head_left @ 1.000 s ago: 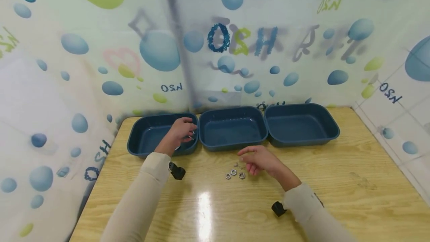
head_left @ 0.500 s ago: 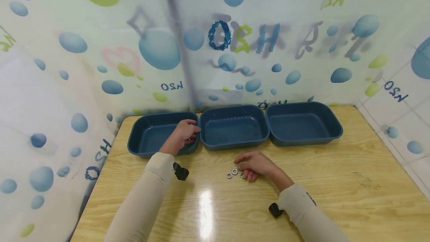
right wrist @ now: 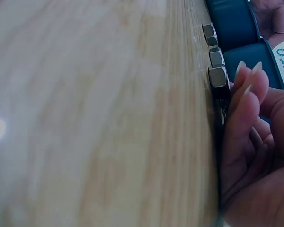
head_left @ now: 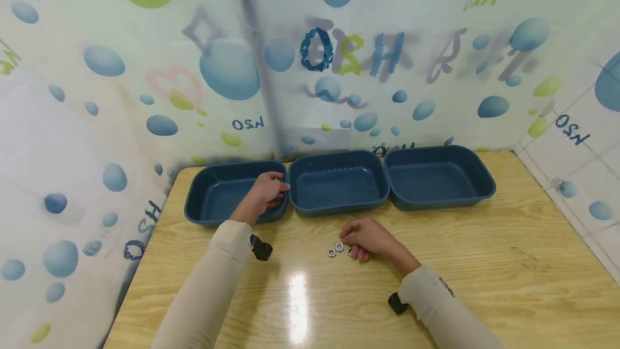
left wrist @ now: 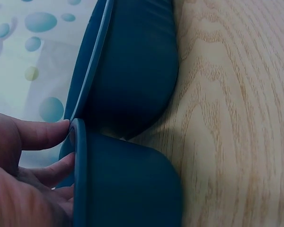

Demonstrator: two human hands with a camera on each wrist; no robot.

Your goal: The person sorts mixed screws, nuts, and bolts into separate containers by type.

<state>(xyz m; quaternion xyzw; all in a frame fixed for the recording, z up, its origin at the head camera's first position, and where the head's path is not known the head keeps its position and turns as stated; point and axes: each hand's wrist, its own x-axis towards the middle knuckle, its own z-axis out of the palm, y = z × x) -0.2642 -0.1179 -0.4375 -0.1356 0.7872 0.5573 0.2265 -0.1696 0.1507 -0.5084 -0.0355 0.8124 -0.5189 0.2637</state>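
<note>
My left hand (head_left: 268,190) is over the right end of the left blue bin (head_left: 203,190). In the left wrist view its thumb touches the rim (left wrist: 80,142) where two bins meet, with loosely bent fingers (left wrist: 57,171) behind that rim; what they may hold is hidden. My right hand (head_left: 369,238) is low on the table, fingertips together, pinching what seems a small screw, mostly covered. Close to these fingertips lie metal nuts: a left one (head_left: 331,252), a middle one (head_left: 339,246) and one (right wrist: 218,77) partly behind the fingers.
A middle blue bin (head_left: 339,210) and a right blue bin (head_left: 441,203) continue the row along the back of the wooden table (head_left: 460,263). A printed curtain (head_left: 290,96) hangs behind. Glare lies on the table in front of the nuts.
My right hand has come down and slightly left, its fingertips closing over the small screw beside the nuts. My left hand has shifted slightly right, onto the bin's rim.
</note>
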